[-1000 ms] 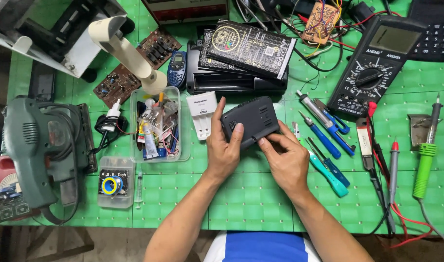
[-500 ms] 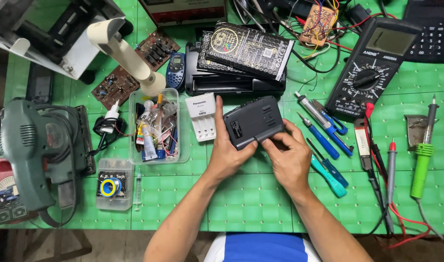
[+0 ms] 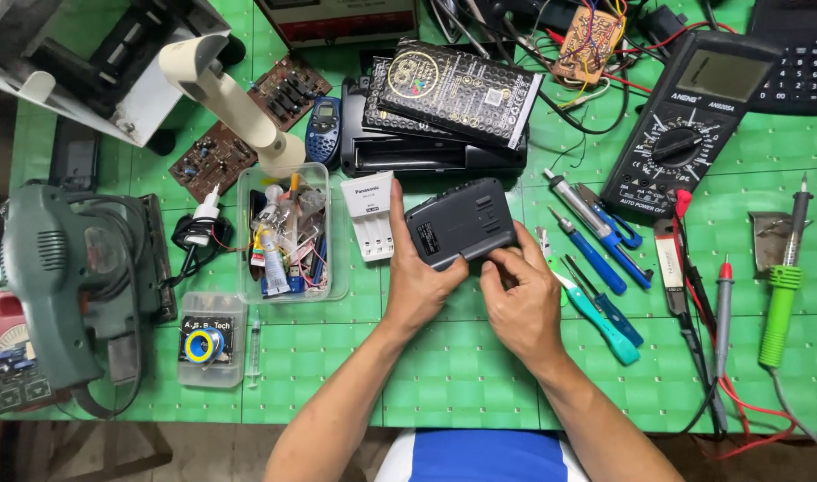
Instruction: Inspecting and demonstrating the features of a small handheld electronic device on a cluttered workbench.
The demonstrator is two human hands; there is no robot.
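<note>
Both my hands hold a dark grey rectangular battery pack (image 3: 462, 221) above the green cutting mat (image 3: 444, 375) at the middle of the bench. My left hand (image 3: 419, 281) grips its left and lower edge, thumb up along the side. My right hand (image 3: 518, 293) pinches the pack's lower right edge with its fingertips. The pack is tilted a little, its right end higher. A white battery charger (image 3: 370, 215) lies just left of it.
A black multimeter (image 3: 694, 116) with red and black probes (image 3: 721, 312) sits at right, beside several blue and teal screwdrivers (image 3: 596, 268) and a green-handled tool (image 3: 779, 308). A clear box of small parts (image 3: 288, 234), circuit boards (image 3: 214, 159), and a green power tool (image 3: 60, 277) stand at left.
The battery pack has been turned and lifted slightly toward the right between my hands. My right hand's fingers have shifted along its lower right edge.
</note>
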